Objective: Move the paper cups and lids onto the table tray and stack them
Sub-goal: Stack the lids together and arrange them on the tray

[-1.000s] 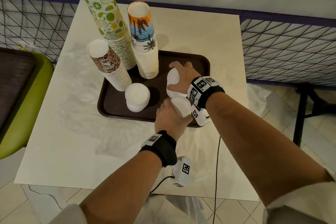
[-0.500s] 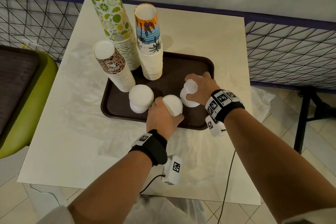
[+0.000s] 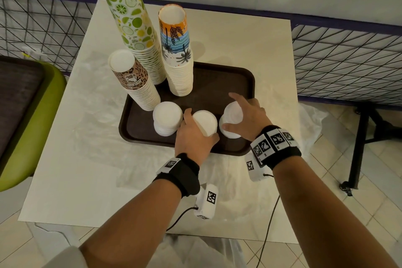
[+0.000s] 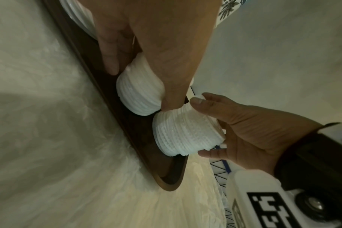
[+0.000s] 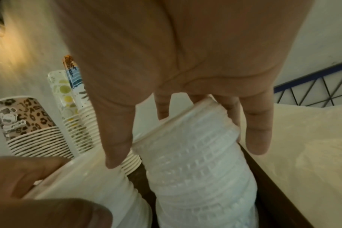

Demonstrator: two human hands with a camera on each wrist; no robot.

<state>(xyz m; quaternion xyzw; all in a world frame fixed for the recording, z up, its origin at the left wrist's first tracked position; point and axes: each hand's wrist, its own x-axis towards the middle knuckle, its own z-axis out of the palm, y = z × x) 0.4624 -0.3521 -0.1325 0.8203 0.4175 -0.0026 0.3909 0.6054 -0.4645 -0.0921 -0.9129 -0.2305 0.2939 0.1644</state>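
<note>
On the brown tray, near its front edge, three short stacks of white lids stand in a row. The left hand grasps the middle lid stack, thumb and fingers curled round its sides; in the left wrist view this stack rests on the tray floor with the grip wrapped over it from above. Just beside it, the right hand is released, its fingers straight and spread over the right lid stack, thumb and fingertips at its sides; the right wrist view shows the ribbed stack under the open fingers. The left lid stack stands free, just beside the left hand's fingers. Behind the lids, three tall columns of paper cups stand on the tray: a leopard-print stack, a lime-print stack and a palm-print stack. The tray lies on the pale desk
</note>
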